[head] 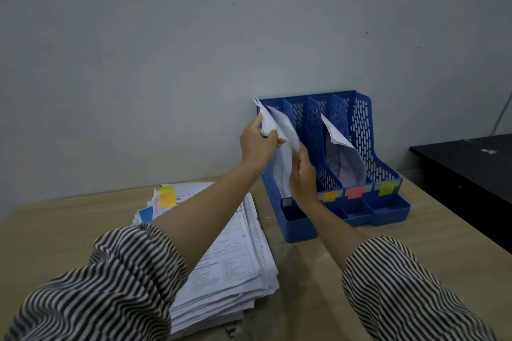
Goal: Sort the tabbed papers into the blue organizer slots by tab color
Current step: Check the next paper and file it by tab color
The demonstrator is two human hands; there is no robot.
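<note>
A blue organizer (pixel 388 171) with several upright slots stands against the wall, with yellow (pixel 329 196), pink (pixel 355 192) and green (pixel 386 189) labels on its front. My left hand (pixel 256 142) pinches the upper edge of a white sheet (pixel 282 124) standing in the leftmost slot. My right hand (pixel 302 176) holds the same sheet lower down, in front of that slot. Another curled white paper (pixel 346 158) sits in the pink-labelled slot. A thick stack of papers (pixel 235 252) lies on the table to the left, with an orange-yellow tab (pixel 167 196) at its far end.
The organizer's low front trays (pixel 388 209) project toward me. A black cabinet top (pixel 468 169) sits at the right, past the table edge. A wall rises directly behind the organizer. Bare wooden tabletop (pixel 443 230) lies right of the organizer.
</note>
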